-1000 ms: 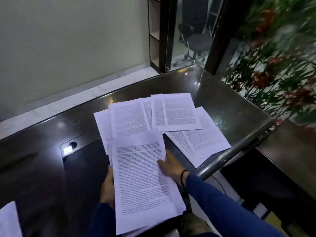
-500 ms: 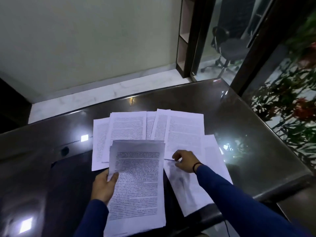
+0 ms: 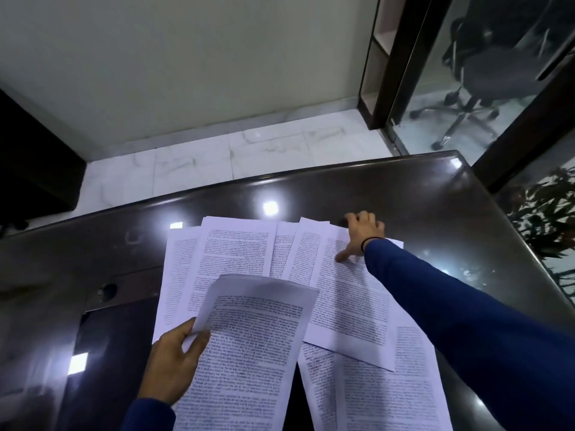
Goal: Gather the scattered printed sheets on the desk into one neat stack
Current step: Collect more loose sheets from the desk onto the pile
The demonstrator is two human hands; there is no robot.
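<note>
Several printed sheets lie overlapping on the dark glossy desk (image 3: pixel 435 200). My left hand (image 3: pixel 174 362) grips a small bundle of gathered sheets (image 3: pixel 249 343) by its left edge, lifted above the desk near me. My right hand (image 3: pixel 362 233) reaches to the far top edge of a loose sheet (image 3: pixel 345 293); its fingers curl over that edge and the thumb presses on the page. More sheets fan out at the far left (image 3: pixel 230 253), and others lie at the near right (image 3: pixel 382 390) under my sleeve.
The desk's far edge runs above the papers, with white floor tile (image 3: pixel 236 157) beyond. A round cable hole (image 3: pixel 109 290) sits left of the sheets. An office chair (image 3: pixel 476 76) stands behind glass at the right, with plant leaves (image 3: pixel 547 219) beside the desk's right edge.
My right hand has moved from the near middle of the papers out to the far top edge of a sheet. The left hand still holds the bundle. The camera has tilted toward the far side.
</note>
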